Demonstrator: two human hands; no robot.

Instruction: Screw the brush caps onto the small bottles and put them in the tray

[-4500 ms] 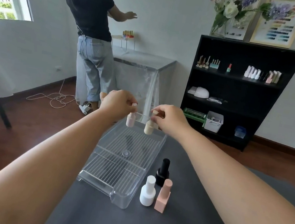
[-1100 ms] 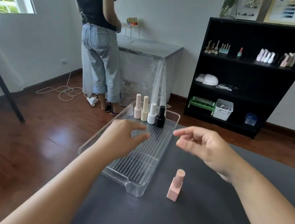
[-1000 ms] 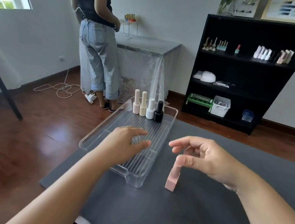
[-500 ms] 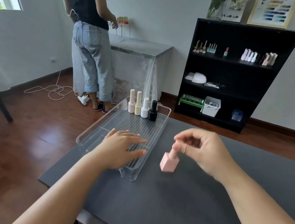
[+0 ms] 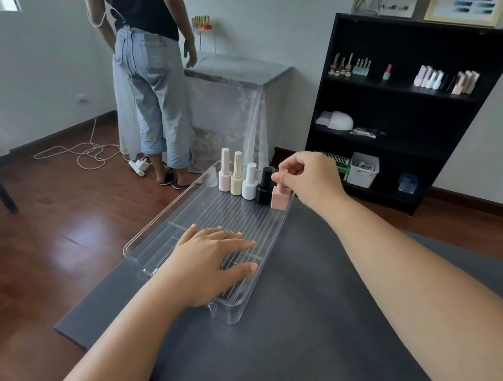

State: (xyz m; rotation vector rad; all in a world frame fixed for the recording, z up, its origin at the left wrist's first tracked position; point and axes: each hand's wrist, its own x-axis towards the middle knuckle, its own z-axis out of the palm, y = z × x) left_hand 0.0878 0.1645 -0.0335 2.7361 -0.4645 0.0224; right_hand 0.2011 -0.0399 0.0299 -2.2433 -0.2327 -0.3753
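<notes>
A clear ribbed plastic tray (image 5: 148, 241) lies on the dark grey table (image 5: 300, 348). Along its far end stand several capped bottles in a row: pale pink (image 5: 224, 176), cream (image 5: 236, 180), white (image 5: 249, 183) and black (image 5: 264, 188). My right hand (image 5: 307, 177) pinches the cap of a square pink bottle (image 5: 280, 197) at the right end of that row, its base at the tray floor. My left hand (image 5: 210, 261) rests flat, fingers spread, on the tray's near end.
A person in jeans (image 5: 147, 86) stands with their back to me beyond the tray, beside a covered table (image 5: 237, 88). A black shelf unit (image 5: 397, 108) with small bottles stands at the back right. Cables (image 5: 83, 152) lie on the wooden floor at left.
My right hand picked the pink square bottle off the table and carried it to the tray's far end beside the black bottle. My left hand settled flat on the tray.
</notes>
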